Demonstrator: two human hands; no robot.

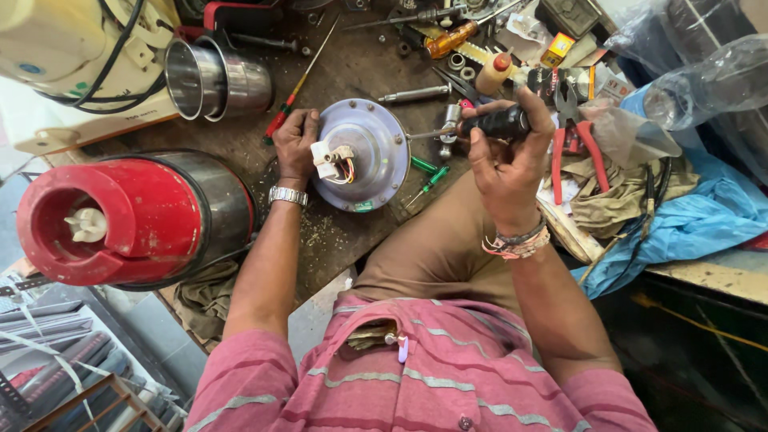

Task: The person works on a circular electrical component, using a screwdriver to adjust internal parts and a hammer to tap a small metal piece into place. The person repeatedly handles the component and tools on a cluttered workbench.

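Clamped tight, right hand [508, 156] is gripping a black-handled screwdriver [480, 126], tip meeting the round motor housing [368, 152]; left hand [296, 140] is closing fingers on the housing's left rim

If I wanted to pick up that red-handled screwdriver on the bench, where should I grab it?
Probably by the red handle of the screwdriver, coming from above. It lies flat, handle end nearest the left hand; the thin shaft points away toward the clutter and offers little grip.

Pink grey-striped shirt [432, 376], tan trousers [436, 248], steel wristwatch [288, 195] (left), threaded wristbands [518, 242] (right)
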